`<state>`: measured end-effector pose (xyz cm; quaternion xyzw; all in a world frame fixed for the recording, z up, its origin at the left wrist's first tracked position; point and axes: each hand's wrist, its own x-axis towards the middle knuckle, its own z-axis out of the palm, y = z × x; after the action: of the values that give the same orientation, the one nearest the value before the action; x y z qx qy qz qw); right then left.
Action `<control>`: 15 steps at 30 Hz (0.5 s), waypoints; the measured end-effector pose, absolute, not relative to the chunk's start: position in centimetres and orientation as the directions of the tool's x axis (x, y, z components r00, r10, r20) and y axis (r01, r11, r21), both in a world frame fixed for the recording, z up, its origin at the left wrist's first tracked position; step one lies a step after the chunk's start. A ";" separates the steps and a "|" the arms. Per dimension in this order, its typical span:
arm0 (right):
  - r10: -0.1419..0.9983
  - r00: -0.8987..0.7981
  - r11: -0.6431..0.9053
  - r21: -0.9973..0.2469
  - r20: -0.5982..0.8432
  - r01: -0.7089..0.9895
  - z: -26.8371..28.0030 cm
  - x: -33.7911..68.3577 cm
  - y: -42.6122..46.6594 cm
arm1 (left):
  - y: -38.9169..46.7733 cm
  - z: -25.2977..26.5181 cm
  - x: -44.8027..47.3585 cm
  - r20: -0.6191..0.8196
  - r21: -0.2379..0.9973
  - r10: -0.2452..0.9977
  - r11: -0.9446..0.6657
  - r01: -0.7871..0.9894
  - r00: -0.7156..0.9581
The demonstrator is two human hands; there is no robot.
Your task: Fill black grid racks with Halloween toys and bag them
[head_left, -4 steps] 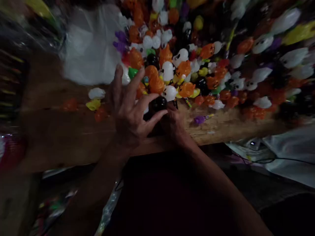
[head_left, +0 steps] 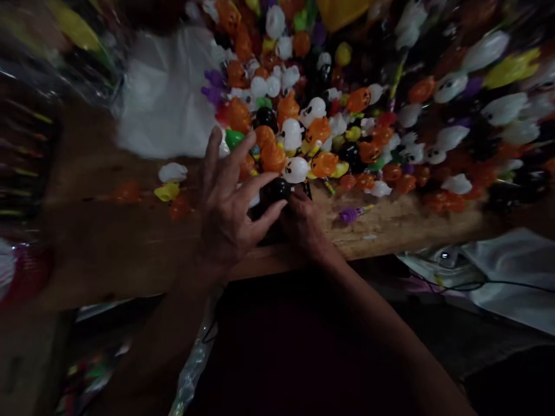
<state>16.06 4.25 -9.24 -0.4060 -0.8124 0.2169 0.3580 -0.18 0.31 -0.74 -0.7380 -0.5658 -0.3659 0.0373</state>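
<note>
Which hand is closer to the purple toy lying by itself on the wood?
Right. The right hand is just left of the purple toy, not touching it; the left hand is farther left, thumb and finger around a black ball.

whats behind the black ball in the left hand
Just beyond the black ball, pinched by the left hand, a white toy with dark eyes and an orange toy show. Whatever sits directly behind the ball is covered by it and cannot be seen.
</note>
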 end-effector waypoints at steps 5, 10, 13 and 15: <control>0.830 -0.443 0.549 -0.641 0.339 0.537 -8.9 15.7 4.0 | 0.5 -0.8 -0.6 0.655 0.295 0.736 -0.457 0.839 0.171; 0.837 -0.520 0.509 -0.593 0.171 0.624 -8.1 15.4 3.6 | 0.7 -0.6 -1.1 0.585 0.248 0.757 -0.509 0.824 0.291; 0.843 -0.529 0.483 -0.569 0.098 0.665 -7.6 15.3 3.5 | 1.4 -1.3 -1.3 0.613 0.198 0.725 -0.526 0.827 0.314; 0.853 -0.516 0.465 -0.567 0.080 0.680 -7.2 15.3 3.6 | 1.5 -1.4 -1.3 0.664 0.178 0.680 -0.547 0.818 0.310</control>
<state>15.26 3.58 -7.22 -0.4579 -0.8368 0.2406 0.1795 -1.29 1.51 -1.45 -0.8035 -0.4662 -0.3573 0.0966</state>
